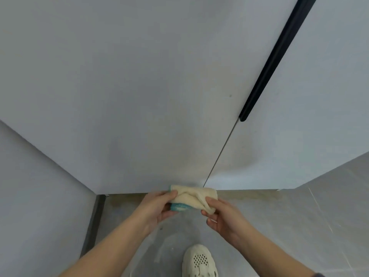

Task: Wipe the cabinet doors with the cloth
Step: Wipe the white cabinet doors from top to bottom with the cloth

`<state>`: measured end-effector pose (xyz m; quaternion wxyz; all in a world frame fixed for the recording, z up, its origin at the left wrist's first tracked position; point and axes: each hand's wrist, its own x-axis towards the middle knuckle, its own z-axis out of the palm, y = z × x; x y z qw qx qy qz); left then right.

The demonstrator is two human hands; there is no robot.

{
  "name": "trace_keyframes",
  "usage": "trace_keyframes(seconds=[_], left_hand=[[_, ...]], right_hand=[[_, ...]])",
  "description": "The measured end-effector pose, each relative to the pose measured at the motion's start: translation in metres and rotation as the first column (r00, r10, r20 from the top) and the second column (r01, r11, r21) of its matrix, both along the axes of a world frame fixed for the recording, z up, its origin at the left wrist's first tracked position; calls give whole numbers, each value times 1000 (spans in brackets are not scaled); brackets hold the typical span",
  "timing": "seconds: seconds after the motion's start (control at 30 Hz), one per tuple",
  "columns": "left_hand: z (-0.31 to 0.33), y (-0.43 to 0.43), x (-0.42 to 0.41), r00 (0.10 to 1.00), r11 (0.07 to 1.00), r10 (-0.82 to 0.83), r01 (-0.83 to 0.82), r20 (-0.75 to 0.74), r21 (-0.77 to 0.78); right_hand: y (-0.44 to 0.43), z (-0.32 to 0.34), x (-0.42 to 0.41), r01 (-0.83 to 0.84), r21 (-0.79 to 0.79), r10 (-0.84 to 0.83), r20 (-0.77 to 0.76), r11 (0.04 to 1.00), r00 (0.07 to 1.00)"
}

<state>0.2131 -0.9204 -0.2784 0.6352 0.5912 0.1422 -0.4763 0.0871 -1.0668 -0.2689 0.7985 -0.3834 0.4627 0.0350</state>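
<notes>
A folded cream cloth (192,196) with a teal underside is held in front of me, low down, between both hands. My left hand (159,207) grips its left end, thumb on top. My right hand (221,213) pinches its right end. Behind the cloth stand two pale grey cabinet doors: the left cabinet door (129,96) fills most of the view, and the right cabinet door (309,116) lies beyond a thin vertical gap. A long black handle strip (277,56) runs down that gap's upper part. The cloth is off the doors.
A pale wall or side panel (36,196) closes in the left side. Grey tiled floor (299,216) spreads below the doors. My foot in a cream perforated clog (198,260) stands near the bottom edge, right of centre.
</notes>
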Motion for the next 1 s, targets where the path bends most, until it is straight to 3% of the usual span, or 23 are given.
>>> trace_keyframes(seconds=[0.17, 0.37, 0.67, 1.0], left_hand=[[-70, -22, 8, 994, 984, 29, -9, -106, 180], [-107, -43, 20, 982, 972, 93, -54, -163, 230], [-128, -58, 26, 967, 964, 193, -155, -168, 214], [-81, -40, 33, 982, 975, 161, -142, -99, 173]], right_hand=[[-2, -79, 17, 42, 11, -40, -166, 999, 985], [-9, -126, 42, 90, -27, -94, -275, 996, 957], [-23, -141, 66, 141, -70, -156, -309, 988, 938], [-19, -97, 70, 246, -33, -247, -247, 969, 937]])
